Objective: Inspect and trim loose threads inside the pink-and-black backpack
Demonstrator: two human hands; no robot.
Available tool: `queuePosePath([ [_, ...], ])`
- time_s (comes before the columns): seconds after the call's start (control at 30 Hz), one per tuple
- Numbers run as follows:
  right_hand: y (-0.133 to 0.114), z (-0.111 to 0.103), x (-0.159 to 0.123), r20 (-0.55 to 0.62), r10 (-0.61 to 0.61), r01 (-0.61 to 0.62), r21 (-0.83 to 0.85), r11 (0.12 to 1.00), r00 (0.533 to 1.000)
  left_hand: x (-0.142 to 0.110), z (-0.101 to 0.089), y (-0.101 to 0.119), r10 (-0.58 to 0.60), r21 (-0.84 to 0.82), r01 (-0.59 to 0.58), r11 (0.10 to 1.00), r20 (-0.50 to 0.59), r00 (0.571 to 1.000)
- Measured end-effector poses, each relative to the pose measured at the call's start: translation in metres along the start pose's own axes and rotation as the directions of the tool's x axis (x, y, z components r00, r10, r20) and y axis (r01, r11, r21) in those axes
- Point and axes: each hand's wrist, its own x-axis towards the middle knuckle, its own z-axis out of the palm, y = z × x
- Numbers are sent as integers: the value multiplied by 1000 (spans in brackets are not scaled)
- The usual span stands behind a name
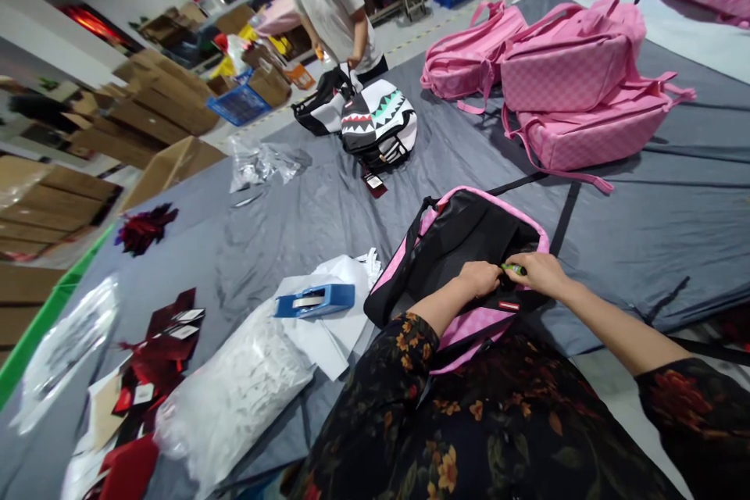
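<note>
A pink and black backpack (462, 238) lies open on the grey sheet in front of me. My left hand (479, 278) is closed on the edge of its black opening. My right hand (536, 272) is pinched round a small green object (512, 269) at the same edge. The two hands almost touch. A small red and white label (508, 305) shows on the bag just below them.
A blue tape dispenser (316, 301) lies on white papers to my left, beside a bag of white filler (234, 394). Red tags (158, 351) lie further left. Pink backpacks (566, 86) are piled at the back right. A person stands by a patterned backpack (380, 121).
</note>
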Motion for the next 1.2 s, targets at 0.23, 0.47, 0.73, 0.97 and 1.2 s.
queuePosePath([
  [0.23,-5,8,0,-74,26,-24,24,999,997,-5,7,3,16,24,-14,1000,-81,997],
  [0.47,12,-36,-6,-305,26,-20,24,1000,952,-5,14,1,15,2,-15,1000,-151,988],
  [0.73,0,3,-3,-33,-518,472,-365,803,855,-6,23,4,42,67,-28,997,-227,973],
  [0.97,24,24,-2,33,-585,547,-402,735,810,-5,14,-22,201,181,-164,970,-211,956],
  [1.2,30,27,-4,46,-573,544,-383,746,818,-1,5,-42,214,185,-180,966,-183,960],
])
